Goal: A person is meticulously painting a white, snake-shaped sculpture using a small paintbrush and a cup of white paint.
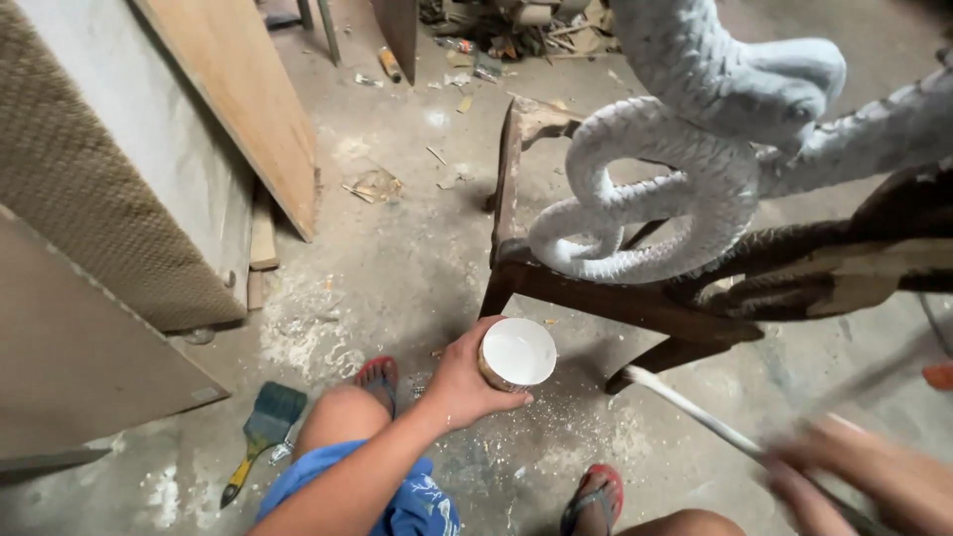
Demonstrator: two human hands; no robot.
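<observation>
from the head camera, the work in hand looks like coating a carved wooden piece in pale primer; the coiled serpent carving with scaled surface [685,189], up at one o'clock, is already covered pale grey-white over its loops and head, while the dark brown wooden frame beneath it [635,298] shows bare wood, so by my judgement the upper carving is largely done and the lower frame is left; the left hand [462,382], just below centre at six o'clock, is curled closed round a small round cup of white paint [518,352], which appears nearly full, its surface smooth and unbroken, its outer wall brownish; the right hand [864,481], at four o'clock, is blurred, and seems wrapped about a long white-coated stick or brush handle [695,412] pointing toward the cup, though how tightly it grips i cannot tell; a blue-bristled flat brush with yellow handle [260,437] lies on the dusty concrete floor [397,258] at eight o'clock; plywood boards [238,99] lean at eleven o'clock; red sandals [379,375] sit near the knees.
</observation>
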